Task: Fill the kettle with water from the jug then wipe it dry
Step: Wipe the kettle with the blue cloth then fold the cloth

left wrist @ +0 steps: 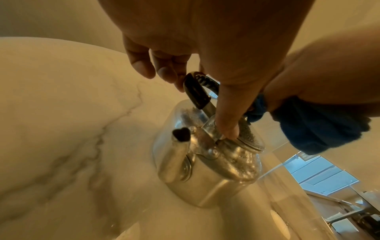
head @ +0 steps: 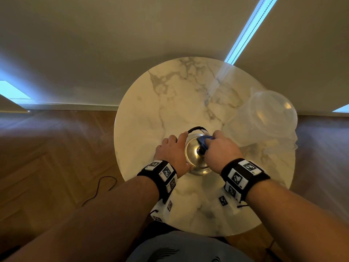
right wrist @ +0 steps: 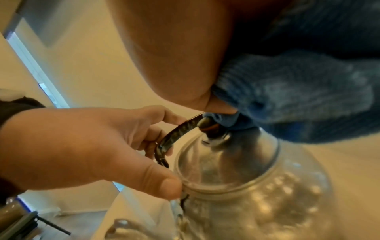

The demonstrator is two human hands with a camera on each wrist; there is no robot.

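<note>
A steel kettle (head: 195, 157) stands on the round marble table (head: 170, 103), near its front middle, with water drops on its shoulder (left wrist: 232, 164). My left hand (head: 174, 146) holds it from the left. Its fingers curl round the folded black handle (right wrist: 174, 134) and the thumb presses on the lid's rim (right wrist: 216, 191). My right hand (head: 221, 146) grips a bunched blue cloth (head: 204, 140) and presses it on the lid by the dark knob (right wrist: 207, 125). The clear plastic jug (head: 268, 118) stands at the table's right edge, close to the kettle.
A wall runs right behind the table. Wooden floor surrounds it, with a black cable (head: 100, 188) lying to the left. The jug's clear wall (left wrist: 287, 194) is close by the kettle's right side. My lap is at the table's near edge.
</note>
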